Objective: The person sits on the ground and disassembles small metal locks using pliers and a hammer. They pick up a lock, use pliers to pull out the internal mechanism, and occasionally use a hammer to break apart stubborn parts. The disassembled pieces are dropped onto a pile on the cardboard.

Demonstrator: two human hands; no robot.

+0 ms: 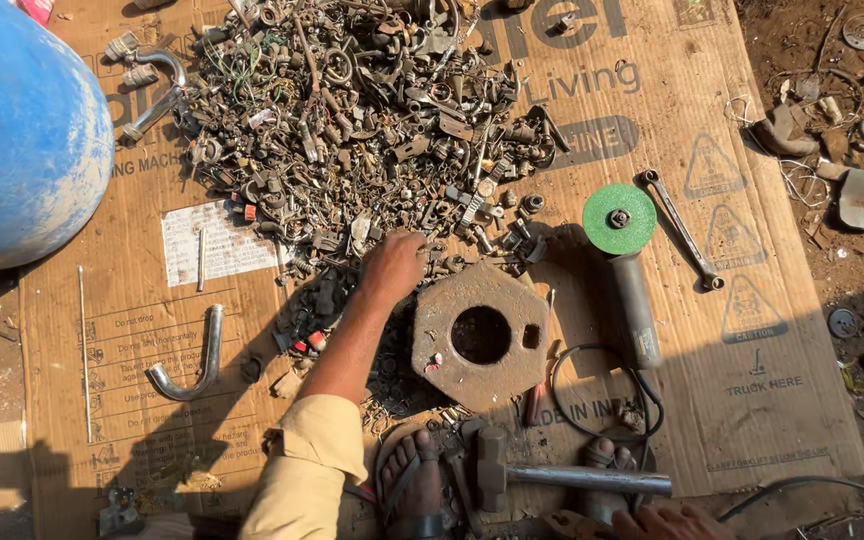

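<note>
Hammer nearest, by sandalled feet; left hand closed among scrap-metal pile; right hand grip unclear. Sharp edges likely cut bare fingers; grinder lies right.

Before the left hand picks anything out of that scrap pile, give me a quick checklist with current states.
1. Left hand at the scrap metal pile: ok, it rests on the pile's near edge.
2. What its fingers hold: cannot tell, they are hidden among the small parts.
3. Right hand free: cannot tell, only partly in view at the bottom edge.
4. Hammer clear of the reach: ok, it lies near the sandalled feet.
5. Angle grinder idle: cannot tell; it lies on the cardboard, green disc up.
6. Perforated metal plate clear of the left hand: ok, flat beside the forearm.
</note>
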